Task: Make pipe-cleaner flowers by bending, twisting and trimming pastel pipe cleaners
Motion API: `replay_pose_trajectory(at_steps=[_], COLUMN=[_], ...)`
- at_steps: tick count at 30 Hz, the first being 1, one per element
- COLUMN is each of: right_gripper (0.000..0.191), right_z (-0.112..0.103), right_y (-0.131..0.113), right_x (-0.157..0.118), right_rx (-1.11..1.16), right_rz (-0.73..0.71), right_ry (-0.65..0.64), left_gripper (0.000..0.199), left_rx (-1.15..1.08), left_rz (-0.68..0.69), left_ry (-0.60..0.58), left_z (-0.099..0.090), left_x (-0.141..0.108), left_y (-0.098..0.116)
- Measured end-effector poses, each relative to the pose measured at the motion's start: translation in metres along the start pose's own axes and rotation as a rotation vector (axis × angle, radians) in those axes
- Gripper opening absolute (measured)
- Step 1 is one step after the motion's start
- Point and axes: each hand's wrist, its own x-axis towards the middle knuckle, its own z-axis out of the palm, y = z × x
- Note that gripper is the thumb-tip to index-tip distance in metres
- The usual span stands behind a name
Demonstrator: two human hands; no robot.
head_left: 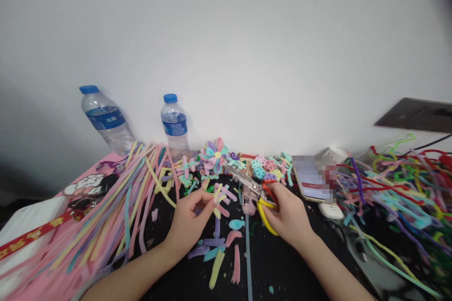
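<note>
My left hand (197,211) pinches a small pale-yellow piece of pipe cleaner (218,197) between thumb and fingertips. My right hand (287,214) grips scissors (266,204) with red and yellow handles. Their blades are parted and point up and left, apart from the yellow piece. Pink and lilac pieces (228,193) show just behind my left fingertips; whether they touch the yellow one I cannot tell. Below my hands lie several cut pipe cleaner pieces: a yellow one (216,269), a pink one (236,264) and a blue one (236,224).
Long pastel pipe cleaners (141,183) spread over the left side. Two water bottles (175,124) stand by the wall. Fuzzy flowers (217,154) lie at the back. A phone (310,181), a white case (331,210) and tangled pipe cleaners (406,207) occupy the right.
</note>
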Motion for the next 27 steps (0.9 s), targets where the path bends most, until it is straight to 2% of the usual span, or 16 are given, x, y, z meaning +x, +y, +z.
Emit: replay_pose_trajectory(at_steps=[4, 9, 13, 27], right_gripper=[0.026, 0.016, 0.011, 0.015], right_z=[0.001, 0.003, 0.003, 0.007], right_y=[-0.017, -0.024, -0.027, -0.028], right_x=[-0.004, -0.005, -0.004, -0.005], right_rx=[0.007, -0.028, -0.036, -0.002], right_rz=[-0.008, 0.004, -0.005, 0.023], right_ry=[-0.098, -0.188, -0.204, -0.220], left_gripper=[0.015, 0.014, 0.014, 0.014], left_rx=[0.014, 0.008, 0.039, 0.075], left_rz=[0.022, 0.027, 0.050, 0.121], left_ry=[0.022, 0.022, 0.011, 0.041], left_z=[-0.001, -0.002, -0.002, -0.002], left_x=[0.001, 0.001, 0.000, 0.000], left_y=[0.000, 0.001, 0.000, -0.005])
